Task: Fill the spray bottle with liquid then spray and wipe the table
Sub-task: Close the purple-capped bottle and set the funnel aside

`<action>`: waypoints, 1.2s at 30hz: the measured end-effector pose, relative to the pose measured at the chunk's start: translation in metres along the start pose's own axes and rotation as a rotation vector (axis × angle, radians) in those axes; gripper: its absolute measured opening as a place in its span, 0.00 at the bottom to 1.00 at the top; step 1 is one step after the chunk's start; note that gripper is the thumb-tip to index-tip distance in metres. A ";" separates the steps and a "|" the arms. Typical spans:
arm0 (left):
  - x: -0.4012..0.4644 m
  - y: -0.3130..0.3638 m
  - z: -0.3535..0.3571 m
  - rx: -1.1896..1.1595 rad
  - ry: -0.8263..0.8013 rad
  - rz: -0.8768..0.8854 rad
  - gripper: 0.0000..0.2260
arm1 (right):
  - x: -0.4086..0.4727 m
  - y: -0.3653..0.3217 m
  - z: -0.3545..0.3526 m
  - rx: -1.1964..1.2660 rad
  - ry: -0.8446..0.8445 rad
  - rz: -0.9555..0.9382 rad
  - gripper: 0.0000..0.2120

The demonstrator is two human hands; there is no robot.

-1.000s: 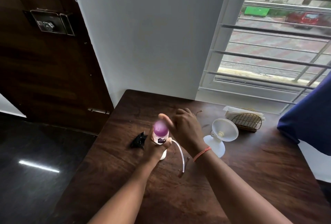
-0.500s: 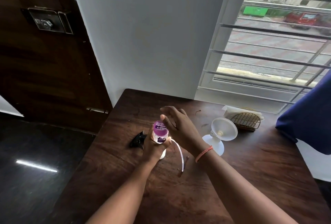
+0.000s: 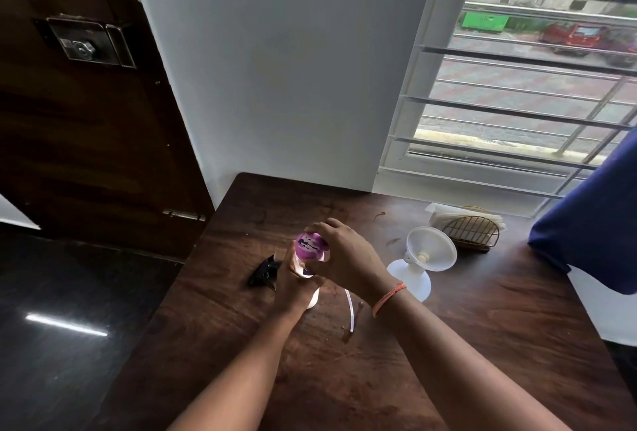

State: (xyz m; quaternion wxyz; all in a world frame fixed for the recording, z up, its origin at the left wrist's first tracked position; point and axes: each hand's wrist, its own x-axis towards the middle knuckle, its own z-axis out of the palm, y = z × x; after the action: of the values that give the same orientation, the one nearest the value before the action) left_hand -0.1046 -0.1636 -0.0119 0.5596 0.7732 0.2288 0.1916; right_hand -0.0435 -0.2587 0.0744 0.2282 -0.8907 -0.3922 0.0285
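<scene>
My left hand (image 3: pixel 293 280) grips a small clear bottle (image 3: pixel 303 267) and holds it upright just above the dark wooden table (image 3: pixel 482 344). The fingers of my right hand (image 3: pixel 348 260) are wrapped around its purple cap (image 3: pixel 310 246). A black spray head (image 3: pixel 263 272) lies on the table left of my hands; a thin white tube (image 3: pixel 350 310) lies to their right. A white object (image 3: pixel 313 299) shows under my left hand, mostly hidden. A white funnel (image 3: pixel 431 251) leans on a round white base (image 3: pixel 412 280) to the right.
A gold wire holder with paper napkins (image 3: pixel 470 232) stands near the window. Blue cloth (image 3: pixel 593 234) hangs over the table's right edge. A grey wall and a barred window lie behind the table. A dark wooden door (image 3: pixel 86 120) and dark floor are on the left.
My right hand has come down from behind the bottle and closed its fingers on the purple cap. The left hand keeps the bottle in much the same place.
</scene>
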 end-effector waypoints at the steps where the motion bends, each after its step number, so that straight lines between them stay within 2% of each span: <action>1: -0.001 0.002 0.000 -0.003 0.000 0.002 0.26 | 0.000 -0.002 0.000 -0.010 0.020 0.025 0.29; 5: -0.003 0.006 0.004 0.025 0.096 0.001 0.22 | 0.000 -0.012 0.002 -0.050 0.079 0.077 0.27; 9: -0.007 0.006 0.012 0.052 0.195 0.010 0.26 | -0.003 -0.010 0.002 -0.051 0.097 0.092 0.29; 18: -0.010 0.012 0.019 0.062 0.188 -0.008 0.28 | -0.003 -0.005 0.001 -0.052 0.135 0.118 0.25; 28: 0.003 0.009 -0.003 -0.014 -0.037 0.014 0.25 | -0.003 -0.011 0.010 0.089 0.099 0.189 0.25; 30: 0.005 0.004 -0.008 -0.039 -0.111 0.053 0.26 | -0.002 -0.010 0.012 0.124 0.128 0.202 0.24; 36: 0.020 -0.008 -0.029 -0.064 -0.222 0.088 0.18 | 0.014 -0.002 0.004 0.218 0.210 0.239 0.21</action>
State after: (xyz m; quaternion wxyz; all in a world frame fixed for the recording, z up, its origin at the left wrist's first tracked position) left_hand -0.1055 -0.1278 -0.0096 0.5968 0.7807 0.1252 0.1363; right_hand -0.0360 -0.2463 0.0734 0.3579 -0.8990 -0.2522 0.0044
